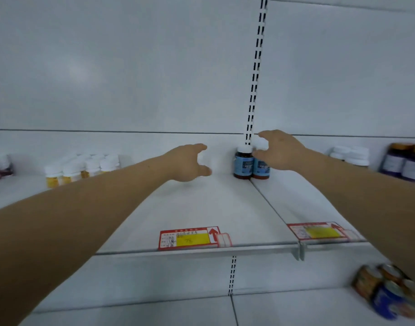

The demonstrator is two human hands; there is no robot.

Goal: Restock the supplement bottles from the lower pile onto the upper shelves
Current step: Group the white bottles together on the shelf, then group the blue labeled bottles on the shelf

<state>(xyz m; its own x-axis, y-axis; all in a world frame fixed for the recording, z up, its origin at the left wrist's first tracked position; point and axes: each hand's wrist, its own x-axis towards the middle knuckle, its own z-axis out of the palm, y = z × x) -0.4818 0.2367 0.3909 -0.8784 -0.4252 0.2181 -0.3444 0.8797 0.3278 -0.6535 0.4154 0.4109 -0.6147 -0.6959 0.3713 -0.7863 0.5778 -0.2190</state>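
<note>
Blue-labelled supplement bottles [251, 163] stand at the back of the upper shelf [201, 208], both hands at their level.

The right hand [280, 150] has its fingers spread and curved around the white cap of the nearer bottle, touching or just off it; a firm grip cannot be told. The left hand [190, 163] hovers with fingers apart, holding nothing, the pair well off beyond its fingertips. This looks like the placing step, with bottles being set or straightened against the back panel. Next, both hands likely go down to the lower pile [390, 292], below the right forearm, for more.
</note>
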